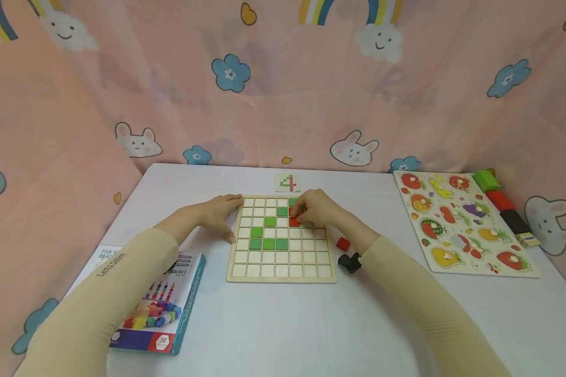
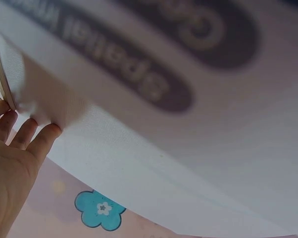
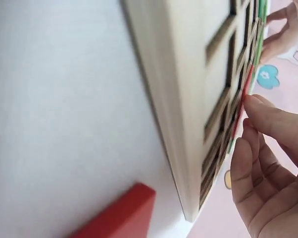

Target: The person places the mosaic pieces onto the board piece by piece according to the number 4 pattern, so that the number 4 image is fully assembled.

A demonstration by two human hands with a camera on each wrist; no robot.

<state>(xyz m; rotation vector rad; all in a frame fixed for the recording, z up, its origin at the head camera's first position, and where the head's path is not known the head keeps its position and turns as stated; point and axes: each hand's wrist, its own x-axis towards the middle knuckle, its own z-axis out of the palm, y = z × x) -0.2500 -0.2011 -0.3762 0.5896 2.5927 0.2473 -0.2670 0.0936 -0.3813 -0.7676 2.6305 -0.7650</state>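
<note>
A wooden grid board [image 1: 268, 270] lies on the white table with several green tiles [image 1: 269, 222] and red tiles [image 1: 294, 222] in its cells. My left hand [image 1: 217, 212] rests along its left edge, fingers near the top corner and thumb lower down. In the left wrist view the fingertips [image 2: 50, 130] touch the tabletop beside the board. Over the upper right cells, my right hand [image 1: 319, 208] has thumb and curled fingers at a red tile [image 3: 236, 119], pinching it at the board's surface. The hand partly covers the red tiles. Behind the board lies a small pattern card [image 1: 287, 183].
Right of the board lie a red piece [image 1: 343, 244] and a black piece [image 1: 349, 263]. A fruit puzzle board [image 1: 462, 224] is at the right, with green, red and black blocks [image 1: 514, 221] along its edge. A boxed bead set [image 1: 184, 303] lies under my left forearm.
</note>
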